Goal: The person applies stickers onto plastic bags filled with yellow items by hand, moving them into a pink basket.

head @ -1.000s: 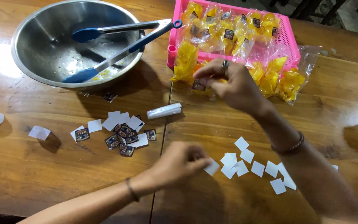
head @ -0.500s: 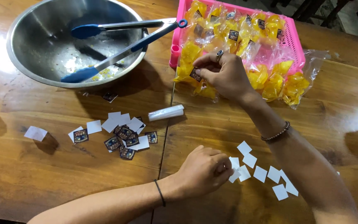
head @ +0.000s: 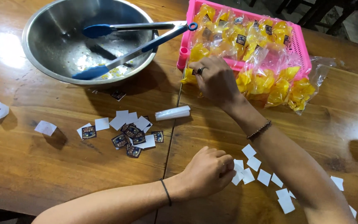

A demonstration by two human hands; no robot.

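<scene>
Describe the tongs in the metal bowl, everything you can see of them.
The tongs have two long silvery metal arms, each ending in a blue, flattened tip, joined at a blue ring-shaped hinge end. They lie open in a narrow V across the steel bowl, tips down inside it, arms resting on its right rim, the hinge overhanging toward the pink basket. No hand touches them.

A wooden table [head: 54, 174] of glossy, reddish-brown planks fills nearly the whole view, with a dark seam between boards running from near to far about the middle. Bright light glares off the varnish at the far left and again at the right edge. Beyond the far right corner lie a grey floor [head: 355, 25] and dark chair legs [head: 332, 10].
</scene>
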